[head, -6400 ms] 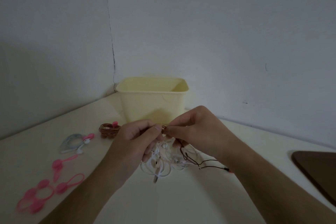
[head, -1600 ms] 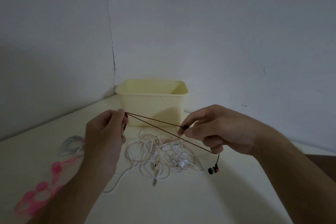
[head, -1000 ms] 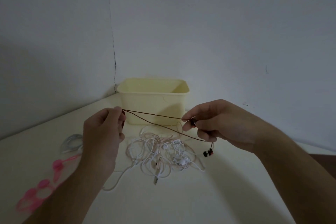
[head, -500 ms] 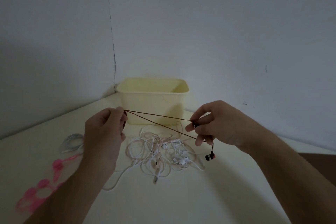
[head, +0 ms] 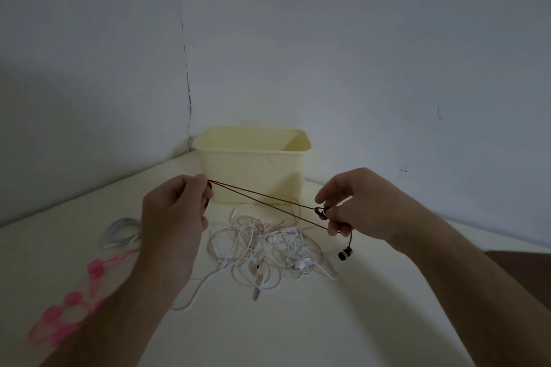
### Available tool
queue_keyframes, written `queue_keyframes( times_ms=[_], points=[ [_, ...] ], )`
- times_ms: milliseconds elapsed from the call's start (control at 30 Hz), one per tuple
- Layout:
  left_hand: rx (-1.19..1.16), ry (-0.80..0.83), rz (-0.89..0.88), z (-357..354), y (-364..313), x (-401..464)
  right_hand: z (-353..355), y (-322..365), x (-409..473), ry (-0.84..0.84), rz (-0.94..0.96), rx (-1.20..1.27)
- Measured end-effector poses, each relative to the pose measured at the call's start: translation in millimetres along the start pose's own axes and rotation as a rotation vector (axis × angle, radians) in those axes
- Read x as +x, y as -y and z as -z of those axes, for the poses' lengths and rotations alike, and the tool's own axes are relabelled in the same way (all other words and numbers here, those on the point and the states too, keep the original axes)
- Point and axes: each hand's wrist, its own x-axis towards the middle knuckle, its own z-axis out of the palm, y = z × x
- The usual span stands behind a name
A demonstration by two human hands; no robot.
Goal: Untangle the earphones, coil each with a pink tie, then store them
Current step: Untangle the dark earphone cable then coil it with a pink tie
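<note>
Both forearms bare; left hand (head: 173, 217), right hand (head: 357, 202) ungloved, ringless.

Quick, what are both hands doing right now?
Left hand: pinching the brown earphone cord.
Right hand: pinching the same cord's other end.

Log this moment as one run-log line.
phase: untangling | left hand: pinches dark brown earphone cord | right hand: pinches same cord, earbud dangling | white earphone tangle: on table
</note>
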Motion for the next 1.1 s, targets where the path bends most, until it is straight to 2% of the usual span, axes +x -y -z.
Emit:
queue_keyframes(
  times_ms=[200,633,833,1100],
  points=[
    [0.027,0.039,-0.026,0.1,3.7,-1.9,-4.2,1.0,1.6,0.029,-0.09,-0.051],
    [0.012,0.027,-0.002,-0.5,1.3,-3.1,-9.1,-3.5,5.0,-0.042,-0.075,0.025],
    [0.012,0.046,-0.014,-1.9,2.6,-2.6,-8.9,-7.3,9.9,-0.123,-0.067,0.086],
    [0.011,0.015,-0.003,-2.2,0.0,-1.3,-3.2,-4.0,8.7,-0.098,-0.075,0.229]
  ],
)
